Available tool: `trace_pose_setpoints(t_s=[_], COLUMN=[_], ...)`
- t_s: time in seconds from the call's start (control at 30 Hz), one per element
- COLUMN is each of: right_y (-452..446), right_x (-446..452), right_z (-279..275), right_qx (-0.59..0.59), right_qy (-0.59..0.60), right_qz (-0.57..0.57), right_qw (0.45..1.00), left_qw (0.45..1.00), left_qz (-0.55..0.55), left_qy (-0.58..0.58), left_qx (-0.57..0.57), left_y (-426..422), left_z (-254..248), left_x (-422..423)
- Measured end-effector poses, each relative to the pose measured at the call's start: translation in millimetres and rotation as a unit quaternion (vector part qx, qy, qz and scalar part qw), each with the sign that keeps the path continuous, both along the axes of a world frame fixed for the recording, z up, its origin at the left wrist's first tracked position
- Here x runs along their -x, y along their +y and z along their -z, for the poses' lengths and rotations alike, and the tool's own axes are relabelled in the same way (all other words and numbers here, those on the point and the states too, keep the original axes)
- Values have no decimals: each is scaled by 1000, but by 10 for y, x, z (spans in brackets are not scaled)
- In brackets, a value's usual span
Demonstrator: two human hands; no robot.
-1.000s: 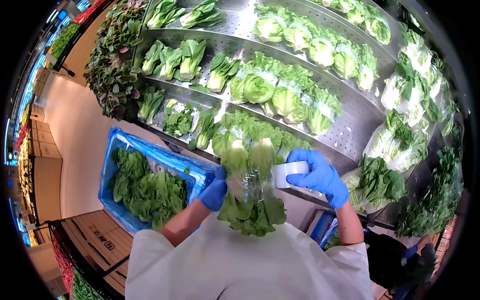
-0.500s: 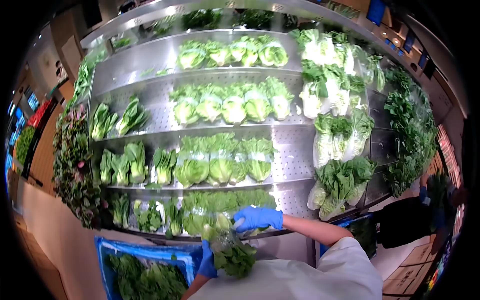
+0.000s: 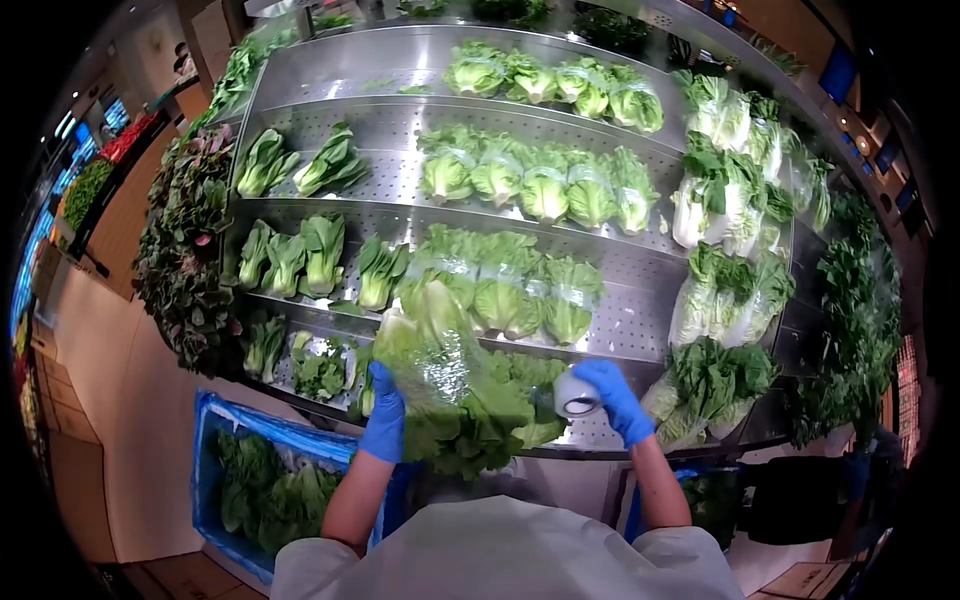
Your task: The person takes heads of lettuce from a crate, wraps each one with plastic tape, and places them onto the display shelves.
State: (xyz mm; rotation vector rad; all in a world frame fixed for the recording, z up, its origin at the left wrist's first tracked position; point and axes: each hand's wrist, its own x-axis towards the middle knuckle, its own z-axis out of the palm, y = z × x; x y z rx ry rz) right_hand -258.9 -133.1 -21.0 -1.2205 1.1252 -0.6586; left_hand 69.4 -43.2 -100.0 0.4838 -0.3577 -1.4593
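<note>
My right hand (image 3: 615,402) has its fingers curled closed around the tape roll (image 3: 577,394); my left hand (image 3: 384,418) clasps the lettuce bunch (image 3: 432,340), fingers partly hidden, before the shelves (image 3: 636,303). I read this as mid-wrapping, with shiny film (image 3: 446,368) across the leaves; moving on calls for steady support.

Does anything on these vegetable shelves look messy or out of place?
Slightly: loose green scraps lie on the upper metal shelf, away from its lettuces, and a stray leaf lies near the bok choy. They look like dropped bits.
</note>
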Motion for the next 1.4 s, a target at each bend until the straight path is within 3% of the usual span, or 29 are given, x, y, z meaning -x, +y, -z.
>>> trace_pose_setpoints(t_s=[0.03,0.07,0.13,0.17,0.2,0.27,0.33,0.43,0.47,0.5,0.53,0.6,0.63,0.67,0.73,0.8,0.87,0.9,0.93,1.03,1.07,1.1,1.13,1.17,1.2,1.23,1.3,1.37,1.4], right_y=[-68,-73,-137,-46,-10,-3,-50,-200,-322,-298,-260,-179,-98,-102,-46,-13,30,98,134,73,7,-32,-80,-158,-196,-218,-374,-495,-582], right_x=[-25,-48,-175,-329,-482,-708,-851,-697,-582,-555,-575,-599,-707,-783,-944,-995,-1022,-1019,-1003,-935,-870,-760,-693,-649,-572,-543,-415,-337,-234], right_z=[-259,-516,-648,-865,-948,-897,-827,-658,-560,-480,-420,-349,-351,-237,-409,-436,-448,-435,-419,-258,-229,-132,-159,-177,-227,-141,-6,-179,-214], right_qx=[-137,-272,-228,-199,-189,-222,-226,-224,-300,-247,-248,-384,-294,-309,-181,-131,-82,-139,-193,-193,-196,-118,-132,-115,-125,-114,-95,-72,-69], right_qy=[-176,-341,-566,-549,-563,-509,-461,-493,-481,-445,-443,-303,-165,-260,-245,-194,-143,-180,-217,-207,-197,-239,-261,-264,-242,-244,-211,-213,-215], right_qz=[57,113,-173,-126,-110,-56,-26,-34,-94,-162,-163,-198,-163,-254,-354,-368,-380,-327,-273,-263,-254,-272,-266,-282,-269,-213,-220,-229,-229], right_qw=[973,893,773,802,797,830,858,840,818,845,846,849,927,879,884,900,910,917,917,922,926,925,919,915,924,939,948,947,947], left_qw=[1000,999,996,994,994,990,984,969,885,745,746,471,375,378,242,229,181,140,141,340,364,508,635,836,941,975,960,944,944], left_qz=[1,6,25,35,36,89,90,22,-80,-174,-176,-205,-194,-194,-176,-128,-257,-293,-292,-250,-251,-238,-215,-72,88,193,269,227,227], left_qy=[-14,-26,-46,-51,-47,-9,-150,-246,-452,-629,-628,-800,-844,-842,-848,-860,-832,-829,-828,-824,-822,-781,-719,-542,-305,-86,4,-204,-207], left_qx=[-10,-25,-67,-91,-96,-113,-42,21,83,139,138,309,331,333,437,437,457,454,457,378,360,274,184,41,-113,-65,-78,-124,-122], left_y=[-48,-51,32,79,91,100,111,199,171,137,118,95,54,31,-2,-44,-119,-153,-168,-227,-277,-343,-403,-504,-610,-649,-790,-943,-1075], left_z=[-154,-339,-664,-755,-820,-903,-966,-1350,-1429,-1496,-1560,-1632,-1612,-1614,-1774,-1758,-1720,-1711,-1712,-1622,-1594,-1594,-1585,-1457,-1247,-1022,-1155,-1513,-1498], left_x=[3,50,224,316,387,453,406,351,304,248,156,-74,-147,-180,-209,-261,-249,-235,-224,-222,-272,-169,-67,-68,-73,-9,348,782,888])
